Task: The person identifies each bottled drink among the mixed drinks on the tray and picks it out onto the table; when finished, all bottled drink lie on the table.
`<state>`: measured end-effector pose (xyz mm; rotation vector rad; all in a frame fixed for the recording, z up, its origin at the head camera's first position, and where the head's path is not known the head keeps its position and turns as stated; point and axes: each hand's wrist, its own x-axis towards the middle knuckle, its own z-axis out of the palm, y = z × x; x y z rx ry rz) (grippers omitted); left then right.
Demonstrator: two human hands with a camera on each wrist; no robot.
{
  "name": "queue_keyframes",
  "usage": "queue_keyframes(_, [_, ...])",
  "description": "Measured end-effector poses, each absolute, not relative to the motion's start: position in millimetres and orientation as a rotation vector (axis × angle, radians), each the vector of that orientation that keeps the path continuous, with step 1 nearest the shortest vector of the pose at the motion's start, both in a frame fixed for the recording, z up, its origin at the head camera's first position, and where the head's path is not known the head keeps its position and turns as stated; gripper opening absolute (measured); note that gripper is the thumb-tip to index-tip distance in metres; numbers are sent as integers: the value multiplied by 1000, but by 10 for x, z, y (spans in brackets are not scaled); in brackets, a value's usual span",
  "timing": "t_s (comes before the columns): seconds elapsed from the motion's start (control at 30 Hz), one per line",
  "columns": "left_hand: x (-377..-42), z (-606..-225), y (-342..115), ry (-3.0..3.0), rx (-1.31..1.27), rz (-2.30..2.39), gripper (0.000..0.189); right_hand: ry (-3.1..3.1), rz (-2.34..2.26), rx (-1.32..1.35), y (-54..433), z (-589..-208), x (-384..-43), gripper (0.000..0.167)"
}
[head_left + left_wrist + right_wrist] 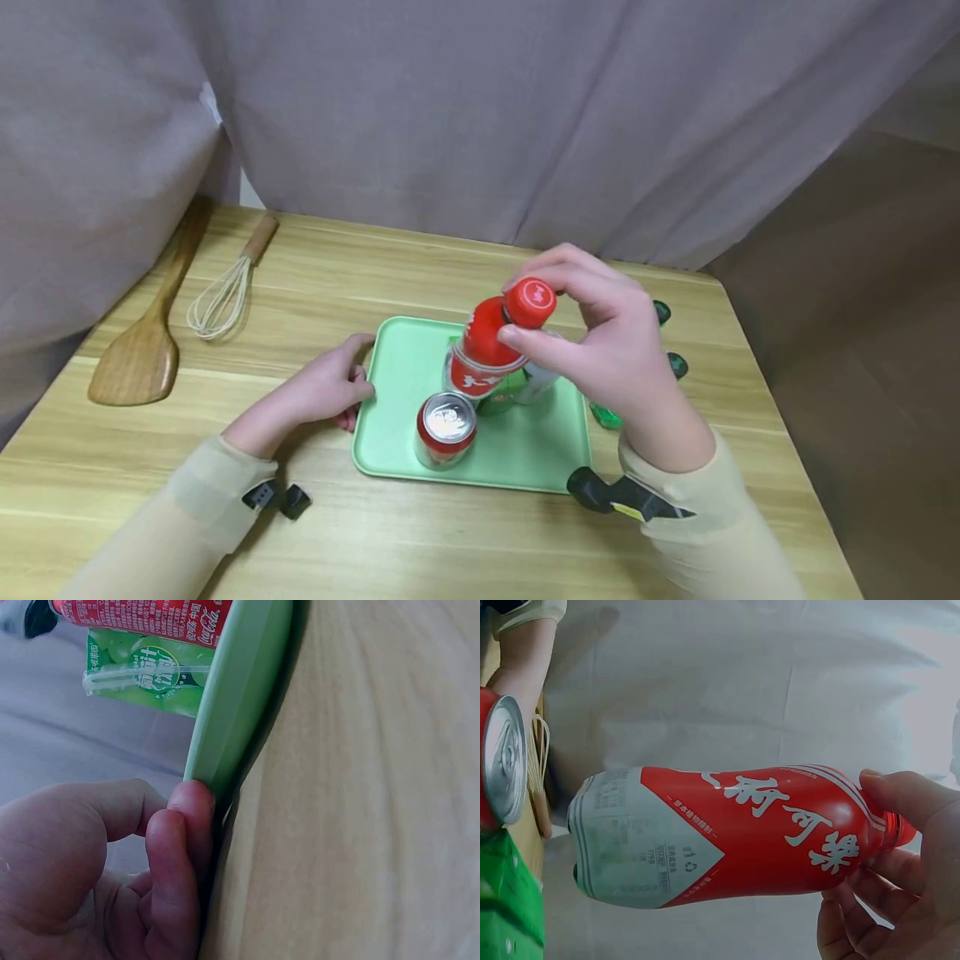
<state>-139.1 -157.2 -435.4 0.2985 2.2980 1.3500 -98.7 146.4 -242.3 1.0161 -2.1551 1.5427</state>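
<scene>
My right hand (600,333) grips a cola bottle (742,840) round its neck, just below the red cap. The bottle, with its red and white label, is held up over the light green tray (390,383). At the tray's left edge, my left hand (330,387) holds the rim; the left wrist view shows its fingertips against it. A red soda can (446,433) with a silver top stands on the tray near the front. Behind the can is a green grape juice carton (150,671) with a straw, partly hidden by the bottle in the head view.
A wooden spatula (138,362) and a whisk (225,292) with a wooden handle lie on the wooden table (450,550) at the left. Right of the tray, a green object (606,417) and dark round ends (677,364) are partly hidden by my right hand. A grey curtain (420,108) hangs behind.
</scene>
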Motion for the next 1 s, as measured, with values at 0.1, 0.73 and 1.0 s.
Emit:
queue_keyframes(0.1, [-1391, -4361, -1570, 2293, 296, 1336, 85, -2107, 1585, 1001, 1584, -2484, -924, 27])
queue_keyframes(0.73, [-1388, -4364, -1586, 2296, 299, 1358, 85, -2170, 1511, 796, 2384, -2912, -622, 38])
queue_keyframes(1.0, [-1398, -4351, -1588, 2288, 297, 1357, 84, -2226, 1467, 697, 2695, -3111, -483, 43])
